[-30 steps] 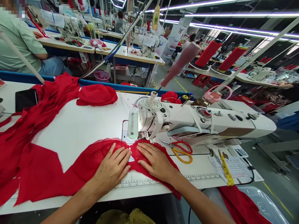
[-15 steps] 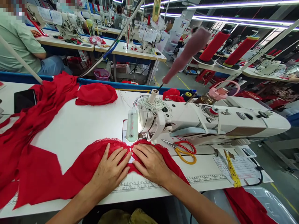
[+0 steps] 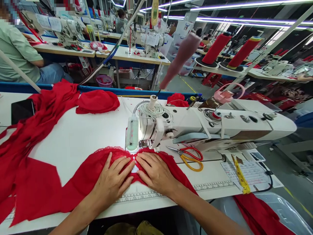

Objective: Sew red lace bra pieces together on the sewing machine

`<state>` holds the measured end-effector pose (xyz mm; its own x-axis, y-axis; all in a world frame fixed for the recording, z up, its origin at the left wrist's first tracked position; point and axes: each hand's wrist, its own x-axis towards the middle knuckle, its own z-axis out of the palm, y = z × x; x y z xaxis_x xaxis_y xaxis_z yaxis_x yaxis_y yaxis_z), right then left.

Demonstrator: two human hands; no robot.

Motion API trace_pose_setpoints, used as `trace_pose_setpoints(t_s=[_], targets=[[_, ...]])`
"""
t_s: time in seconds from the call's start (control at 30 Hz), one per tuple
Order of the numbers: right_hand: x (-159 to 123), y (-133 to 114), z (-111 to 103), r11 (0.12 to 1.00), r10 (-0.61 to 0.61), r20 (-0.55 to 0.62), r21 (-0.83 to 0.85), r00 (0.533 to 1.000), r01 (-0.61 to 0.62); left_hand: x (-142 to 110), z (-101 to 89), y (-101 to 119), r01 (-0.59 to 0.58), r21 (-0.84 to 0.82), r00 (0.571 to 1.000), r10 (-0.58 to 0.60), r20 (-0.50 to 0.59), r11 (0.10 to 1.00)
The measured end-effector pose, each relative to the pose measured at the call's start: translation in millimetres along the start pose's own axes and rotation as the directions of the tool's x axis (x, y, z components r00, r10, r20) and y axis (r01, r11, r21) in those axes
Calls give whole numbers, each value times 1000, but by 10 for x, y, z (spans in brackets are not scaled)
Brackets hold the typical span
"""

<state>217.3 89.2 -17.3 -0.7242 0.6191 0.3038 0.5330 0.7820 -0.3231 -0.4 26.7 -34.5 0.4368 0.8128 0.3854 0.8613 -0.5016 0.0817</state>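
Now left hand [image 3: 112, 176], right hand [image 3: 155, 171] spread flat on red cloth [image 3: 90, 168], laid near front edge of table [image 3: 80, 133]; smoothing seemingly unfinished.

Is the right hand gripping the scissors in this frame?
No, the right hand lies spread on the red lace-edged fabric, while the scissors lie apart from it on the white tabletop.

The fingers [image 3: 127, 169] hide part of the lace-edged red fabric [image 3: 83, 176]. Writing on the paper sheet [image 3: 255, 173] is too small to read. The bottom edge cuts off the clear plastic bin [image 3: 286, 204].
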Motion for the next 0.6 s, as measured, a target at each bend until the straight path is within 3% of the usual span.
trace_pose_setpoints(t_s=[0.17, 0.33, 0.6], targets=[[-4, -19, -49, 1000, -14, -25, 21, 1000, 15, 38, -44, -5, -24, -35, 1000, 23, -17, 999], [68, -13, -28, 995, -55, -134, 80, 989, 66, 166, 3, 70, 107, -168, 982, -131, -138, 980], [53, 48, 40, 997, -43, -81, 56, 996, 47, 71, 127, 24, 117, -104, 986, -128, -104, 988]])
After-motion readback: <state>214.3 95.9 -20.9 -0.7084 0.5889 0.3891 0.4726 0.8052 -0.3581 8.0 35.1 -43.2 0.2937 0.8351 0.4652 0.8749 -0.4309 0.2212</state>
